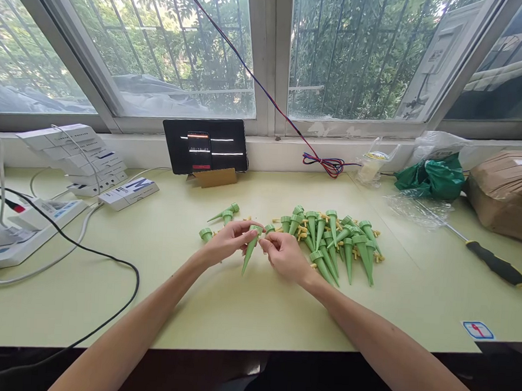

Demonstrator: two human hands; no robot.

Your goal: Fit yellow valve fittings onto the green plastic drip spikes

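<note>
My left hand (229, 239) is closed around the capped top of a green plastic watering spike (249, 252), whose tip points down toward the table. Close beside it, my right hand (286, 254) pinches its thumb and fingers together at the spike's upper end. What lies between those fingertips is too small and covered to make out. Right of my hands spreads a pile of similar green spikes (348, 257) with yellow valve pieces among them. Behind my left hand lie a few more spikes (225, 213), partly hidden by the hand.
A tablet (170, 148) leans by the window with a cardboard piece (213, 178) before it. White boxes (128, 193), a power strip (37, 241) and cables are at left. A screwdriver (498, 262), a green bag (434, 175) and a brown parcel (509, 193) lie at right.
</note>
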